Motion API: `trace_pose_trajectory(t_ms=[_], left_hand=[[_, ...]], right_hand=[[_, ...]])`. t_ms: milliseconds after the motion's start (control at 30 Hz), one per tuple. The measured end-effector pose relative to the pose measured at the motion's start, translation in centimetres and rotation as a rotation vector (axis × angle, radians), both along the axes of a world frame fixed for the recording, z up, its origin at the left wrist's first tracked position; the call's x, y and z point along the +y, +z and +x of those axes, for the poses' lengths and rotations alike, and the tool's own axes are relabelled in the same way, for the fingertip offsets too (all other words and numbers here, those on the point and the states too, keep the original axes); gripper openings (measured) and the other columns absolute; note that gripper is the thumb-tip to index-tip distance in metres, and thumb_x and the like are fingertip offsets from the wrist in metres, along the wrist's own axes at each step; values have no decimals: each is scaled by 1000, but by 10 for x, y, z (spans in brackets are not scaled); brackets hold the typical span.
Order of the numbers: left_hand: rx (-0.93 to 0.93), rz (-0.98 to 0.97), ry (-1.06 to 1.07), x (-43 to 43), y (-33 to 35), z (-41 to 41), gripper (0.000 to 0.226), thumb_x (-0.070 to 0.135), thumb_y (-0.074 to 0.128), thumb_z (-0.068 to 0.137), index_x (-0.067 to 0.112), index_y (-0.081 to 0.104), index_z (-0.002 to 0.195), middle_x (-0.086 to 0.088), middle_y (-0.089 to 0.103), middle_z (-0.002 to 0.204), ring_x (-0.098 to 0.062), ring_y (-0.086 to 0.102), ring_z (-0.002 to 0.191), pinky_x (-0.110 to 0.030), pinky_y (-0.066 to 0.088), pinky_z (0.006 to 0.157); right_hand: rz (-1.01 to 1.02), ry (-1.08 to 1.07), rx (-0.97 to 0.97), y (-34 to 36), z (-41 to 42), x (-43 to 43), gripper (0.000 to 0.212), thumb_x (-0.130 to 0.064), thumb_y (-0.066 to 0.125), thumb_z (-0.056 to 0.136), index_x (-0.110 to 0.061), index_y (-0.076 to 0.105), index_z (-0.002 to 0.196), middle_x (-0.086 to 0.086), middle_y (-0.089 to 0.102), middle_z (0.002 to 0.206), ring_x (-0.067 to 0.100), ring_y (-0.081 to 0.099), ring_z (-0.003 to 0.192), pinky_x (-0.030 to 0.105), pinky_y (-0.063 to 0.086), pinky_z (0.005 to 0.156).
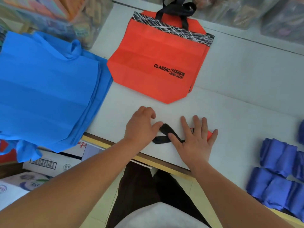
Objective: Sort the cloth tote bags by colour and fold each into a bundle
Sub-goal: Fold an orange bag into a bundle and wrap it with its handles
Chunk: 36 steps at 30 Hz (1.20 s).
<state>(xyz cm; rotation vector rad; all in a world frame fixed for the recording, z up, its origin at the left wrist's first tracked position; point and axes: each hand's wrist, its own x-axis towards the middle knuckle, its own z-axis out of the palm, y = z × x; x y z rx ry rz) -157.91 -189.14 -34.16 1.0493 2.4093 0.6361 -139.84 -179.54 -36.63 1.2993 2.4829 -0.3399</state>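
Here, red bundle [209,134]: at the near edge of the tabletop [238,112], mostly hidden, with only a red corner showing.
Right hand [195,140]: flat on the bundle, fingers spread, pressing it down.
Black strap [166,129]: trails left from the bundle, its long axis running left-right.
Left hand [141,127]: just left of the bundle, pinching the strap's looped end; probably the hand to wrap it.
Flat red tote [158,63]: beyond the bundle, not yet folded.

Orange tote bag [154,63], black-and-white scribbled band [172,27]

Flat tote bag [156,63] lay mid-table [238,99]; stack of bags [46,83] left of it, folded bundles [276,170] far right, left hand [141,127] and right hand [195,140] before it, strap [166,130] between them.
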Motion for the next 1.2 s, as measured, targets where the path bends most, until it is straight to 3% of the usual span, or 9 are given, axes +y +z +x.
trace_pose_trajectory(t_ms=[133, 267, 333, 467, 600, 733, 867, 1033, 1200], left_hand=[[208, 276, -810, -16, -9, -13, 25, 28, 53, 100, 11, 71, 103, -2, 67, 109, -24, 63, 99, -41, 56, 81], [206, 97, -1039, -25, -33, -39, 36, 35, 68, 93, 12, 69, 121, -1, 63, 132, -22, 56, 122, -38, 50, 102], [166, 90, -1058, -21, -33, -48, 31, 32, 71, 92, 13, 71, 117, 1, 62, 134, -20, 54, 123, -35, 52, 98], [-74, -50, -979, -11, -15, -52, 17, 30, 62, 99, 19, 71, 107, 11, 60, 132, -9, 49, 120, -34, 49, 90], [-410, -221, -688, -11, 4, -45, 14, 36, 54, 102, 29, 63, 111, 10, 64, 108, -13, 57, 102, -38, 48, 94], [-780, -111, -308, -9, 19, -24, 11, 23, 51, 105, 18, 59, 99, 0, 74, 88, -11, 67, 92, -29, 48, 94], [-697, -54, 48, 4, 13, 6, 18, 29, 46, 106, 17, 58, 97, 2, 69, 71, -19, 69, 74, -38, 58, 81], [-781, -181, 417, 15, 11, 35, 23, 37, 43, 107, 20, 55, 99, -4, 63, 88, -18, 68, 70, -42, 64, 70], [-797, -170, 258, 12, 20, 24, 35, 48, 65, 93, 14, 59, 98, -6, 66, 88, -22, 70, 79, -40, 64, 72]], right_hand=[[13, 4, 22, -1, 0, 1, 79, -86, 12, 89, -48, 4, 158, -1, 2, 168, 25, -13, 155, 63, -6, 120], [-15, 4, 20, -2, 0, 2, 79, -85, 14, 89, -48, 2, 158, -2, -1, 168, 23, -15, 154, 61, -7, 120], [-30, 1, 34, -1, 0, 3, 78, -85, 16, 90, -48, 2, 158, -3, -2, 167, 23, -15, 154, 60, -8, 120], [-106, 9, 8, 2, 2, 7, 77, -84, 15, 90, -50, -4, 157, -3, -9, 167, 21, -21, 153, 60, -11, 120], [-175, 6, -28, 7, 1, 11, 75, -83, 12, 90, -52, -9, 155, -6, -16, 166, 18, -27, 151, 58, -14, 120], [-228, -20, -6, 9, 0, 13, 71, -80, 8, 91, -53, -6, 155, -9, -16, 166, 14, -27, 150, 57, -16, 120], [-263, -34, 42, 12, 1, 14, 83, -88, -7, 81, -53, -2, 156, -9, -15, 167, 12, -28, 149, 56, -16, 120], [-189, -22, 21, 9, 0, 10, 84, -92, 14, 83, -52, 1, 156, -8, -13, 166, 15, -26, 151, 57, -16, 119], [-114, 22, 6, 1, 3, 9, 73, -81, 12, 93, -49, -3, 157, -2, -11, 167, 21, -21, 152, 60, -10, 120]])
